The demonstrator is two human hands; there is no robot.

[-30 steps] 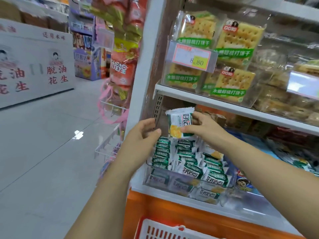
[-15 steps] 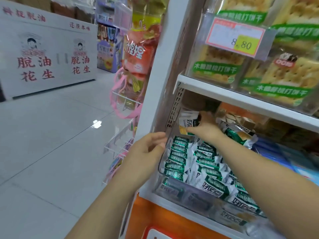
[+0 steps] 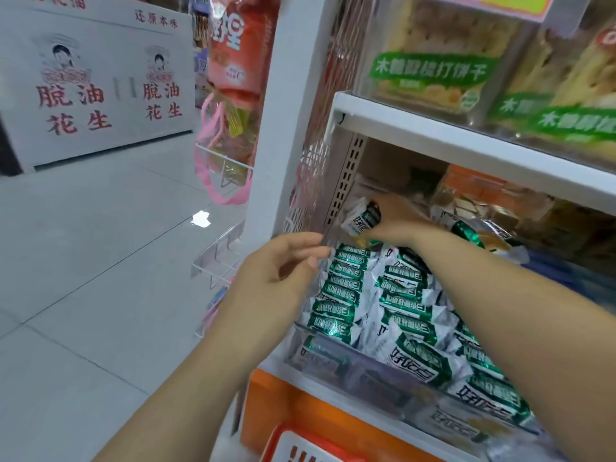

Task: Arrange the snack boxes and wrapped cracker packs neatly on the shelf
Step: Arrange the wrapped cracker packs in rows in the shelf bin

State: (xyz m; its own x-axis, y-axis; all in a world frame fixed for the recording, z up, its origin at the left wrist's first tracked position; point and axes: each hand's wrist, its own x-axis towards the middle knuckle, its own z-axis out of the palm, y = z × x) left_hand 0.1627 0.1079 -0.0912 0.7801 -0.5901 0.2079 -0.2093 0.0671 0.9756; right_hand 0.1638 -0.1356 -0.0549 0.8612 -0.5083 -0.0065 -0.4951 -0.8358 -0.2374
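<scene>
Green pack (image 3: 361, 221) part-hidden, right hand (image 3: 398, 223) gripping

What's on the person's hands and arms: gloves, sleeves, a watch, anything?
Nothing worn that shows. The left hand and right hand are bare: no gloves, and no rings on the fingers in view. The left forearm and right forearm are uncovered to the frame edge: no sleeve, watch or bracelet.

The small green and white cracker packs (image 3: 343, 285) are shiny plastic. The white metal shelf (image 3: 466, 145) looks smooth and painted. The grey floor tiles (image 3: 83, 245) are glossy.
</scene>
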